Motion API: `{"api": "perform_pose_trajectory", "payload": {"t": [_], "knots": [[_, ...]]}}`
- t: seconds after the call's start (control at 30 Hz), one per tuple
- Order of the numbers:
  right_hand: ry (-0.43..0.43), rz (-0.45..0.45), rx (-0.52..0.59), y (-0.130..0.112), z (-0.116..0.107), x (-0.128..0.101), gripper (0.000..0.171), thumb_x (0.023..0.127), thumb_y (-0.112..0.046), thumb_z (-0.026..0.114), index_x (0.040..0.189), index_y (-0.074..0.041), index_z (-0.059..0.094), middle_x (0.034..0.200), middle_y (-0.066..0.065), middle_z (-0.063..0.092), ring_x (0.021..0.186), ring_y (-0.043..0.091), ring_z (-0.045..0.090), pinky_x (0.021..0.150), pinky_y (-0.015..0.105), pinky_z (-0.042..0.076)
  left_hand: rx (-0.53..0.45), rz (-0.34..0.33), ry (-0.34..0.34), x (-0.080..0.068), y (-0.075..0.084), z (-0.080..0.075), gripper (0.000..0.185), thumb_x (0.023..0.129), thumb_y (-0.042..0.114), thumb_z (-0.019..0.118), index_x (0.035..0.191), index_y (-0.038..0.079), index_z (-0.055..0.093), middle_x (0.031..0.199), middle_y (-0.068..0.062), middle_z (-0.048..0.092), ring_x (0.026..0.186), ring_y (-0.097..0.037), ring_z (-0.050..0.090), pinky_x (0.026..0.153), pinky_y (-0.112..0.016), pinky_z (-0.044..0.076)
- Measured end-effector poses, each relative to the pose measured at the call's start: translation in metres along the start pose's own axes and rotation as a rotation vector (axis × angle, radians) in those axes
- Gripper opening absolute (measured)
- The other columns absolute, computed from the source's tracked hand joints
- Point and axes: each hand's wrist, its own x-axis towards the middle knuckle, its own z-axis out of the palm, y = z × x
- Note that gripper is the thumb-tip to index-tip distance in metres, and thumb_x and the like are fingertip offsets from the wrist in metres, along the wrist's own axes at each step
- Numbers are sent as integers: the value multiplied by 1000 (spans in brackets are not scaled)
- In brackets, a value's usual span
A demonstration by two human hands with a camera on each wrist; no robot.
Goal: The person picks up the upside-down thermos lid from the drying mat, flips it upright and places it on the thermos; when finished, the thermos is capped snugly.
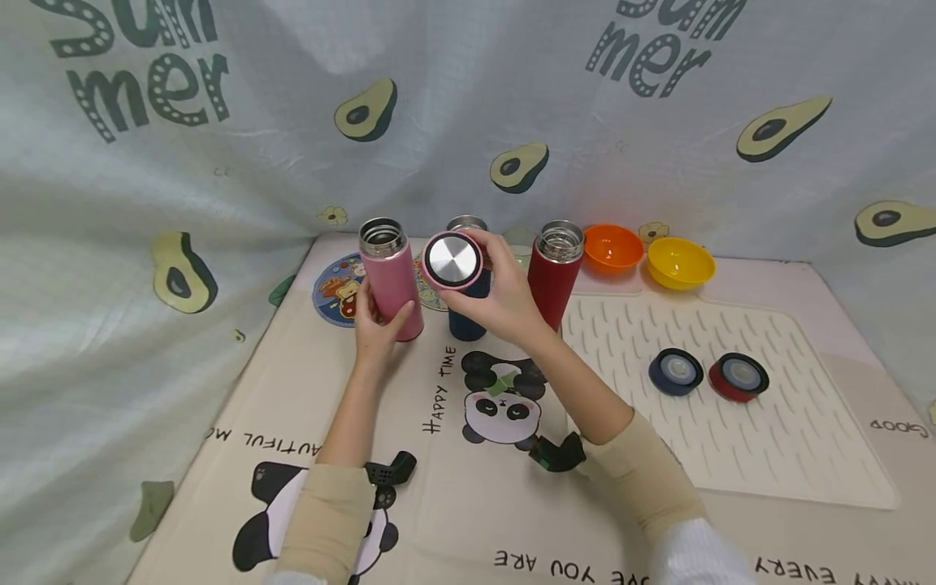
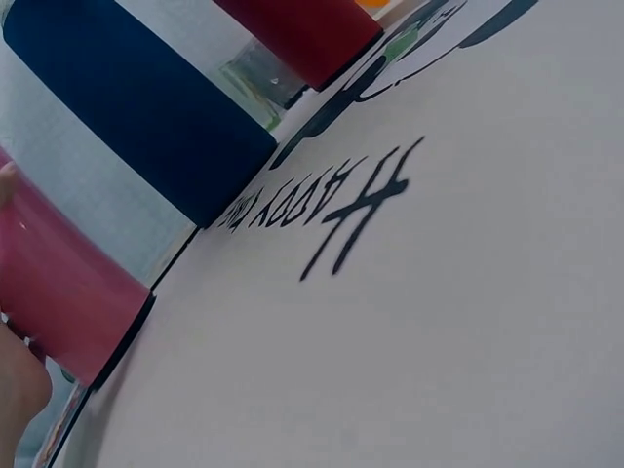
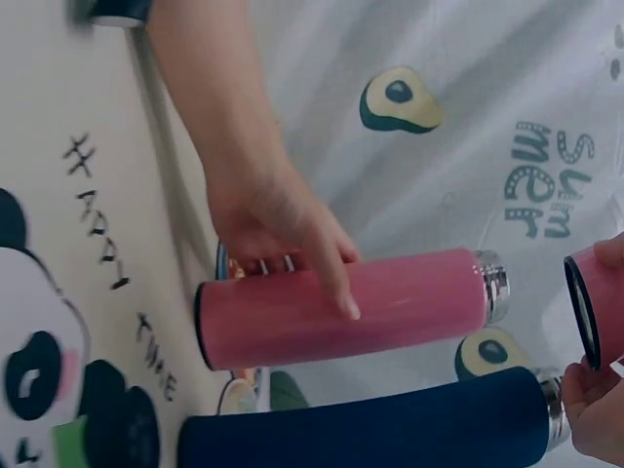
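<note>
My left hand (image 1: 373, 331) grips the lower part of an uncapped pink thermos bottle (image 1: 391, 284), which stands upright on the table with its steel mouth bare. In my right hand (image 1: 506, 296) is a pink lid (image 1: 452, 260), pinched between thumb and fingers, its shiny round metal face toward the head camera. The lid is held apart from the pink bottle, to the right of its mouth; the right wrist view shows the same gap. Behind the lid, partly covered, stands a navy thermos bottle (image 1: 466, 327). Right of that is an open red thermos bottle (image 1: 548, 284), partly hidden by my right hand.
A navy lid (image 1: 676, 372) and a red lid (image 1: 738, 377) lie on a cream ridged mat (image 1: 797, 455) at the right. Behind the mat are an orange bowl (image 1: 614, 249) and a yellow bowl (image 1: 680, 264). A patterned round coaster (image 1: 331, 294) lies left of the pink bottle.
</note>
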Motion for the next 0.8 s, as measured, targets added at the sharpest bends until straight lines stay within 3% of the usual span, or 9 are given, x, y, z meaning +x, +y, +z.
{"api": "perform_pose_trajectory", "payload": {"t": [0.23, 0.4, 0.6, 0.8], "knots": [[-6, -36, -20, -12, 23, 34, 68, 73, -21, 77, 128, -1, 43, 119, 10, 48, 106, 15, 46, 88, 21, 43, 128, -44, -15, -3, 2, 0, 76, 83, 12, 67, 143, 11, 21, 138, -14, 38, 124, -25, 38, 103, -39, 31], [-15, -54, -70, -19, 43, 52, 68, 71, -22, 78, 126, 0, 45, 118, 11, 49, 108, 15, 46, 89, 20, 40, 167, -67, -38, -4, 3, -1, 76, 84, 16, 67, 143, 16, 19, 138, -11, 37, 124, -24, 37, 102, -40, 32], [-42, 53, -107, -12, 61, 67, 67, 73, -27, 77, 126, -2, 46, 119, 9, 51, 107, 16, 47, 87, 22, 41, 178, 3, -51, -3, 4, -2, 75, 85, 14, 66, 143, 12, 20, 138, -14, 37, 124, -26, 37, 102, -42, 31], [-51, 194, 8, 0, 72, 73, 68, 76, -29, 74, 130, -3, 42, 121, 9, 51, 107, 15, 51, 84, 21, 45, 182, 42, -55, -1, -1, -4, 75, 84, 15, 68, 142, 11, 20, 135, -16, 39, 121, -26, 40, 101, -41, 32]]}}
